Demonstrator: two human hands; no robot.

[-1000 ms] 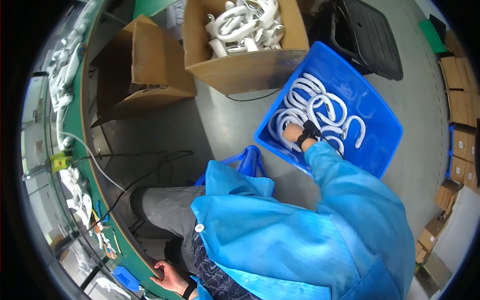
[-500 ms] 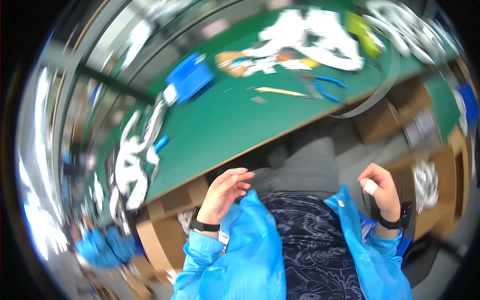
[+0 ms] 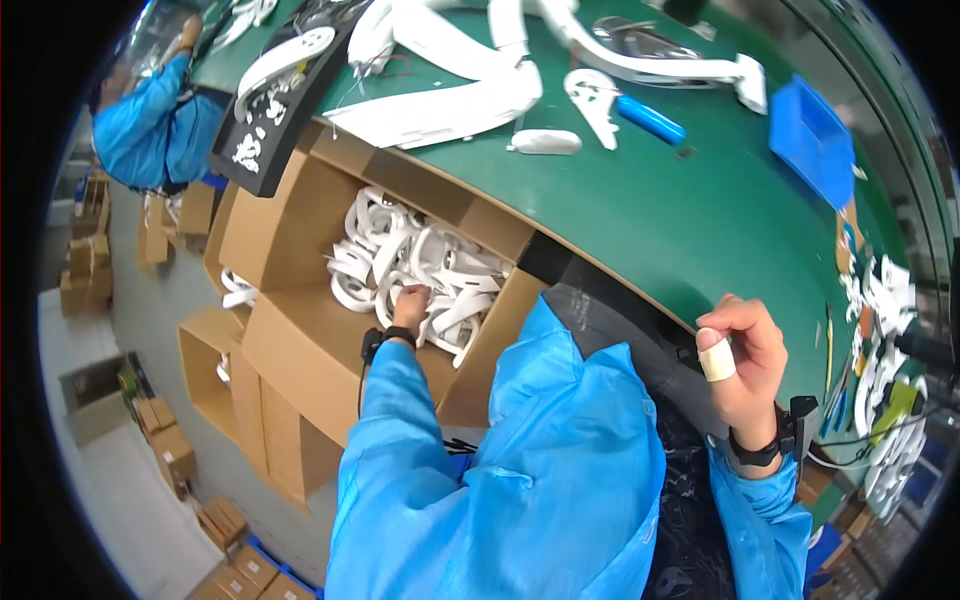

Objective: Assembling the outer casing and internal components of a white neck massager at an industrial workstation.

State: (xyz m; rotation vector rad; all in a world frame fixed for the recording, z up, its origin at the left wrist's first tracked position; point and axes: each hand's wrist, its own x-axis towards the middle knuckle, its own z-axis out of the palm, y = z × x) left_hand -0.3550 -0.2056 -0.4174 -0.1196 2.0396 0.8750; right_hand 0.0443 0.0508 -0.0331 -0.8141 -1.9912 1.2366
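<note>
Left hand (image 3: pixel 410 303) reaches into the open brown cardboard box (image 3: pixel 300 345) at centre left, fingers curled down among the white curved plastic parts (image 3: pixel 420 265): glossy C-shaped pieces, heaped and tangled. Whether it grips one, cannot tell. Right hand (image 3: pixel 745 355), loosely curled and holding nothing, rests at the green table edge (image 3: pixel 640 220), lower right; taped fingertip.

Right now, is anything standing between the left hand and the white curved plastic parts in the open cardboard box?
Nothing visible does. The left hand is already down inside the open cardboard box, its fingers among the white curved plastic parts. The right hand is apart, at the edge of the green table.
</note>
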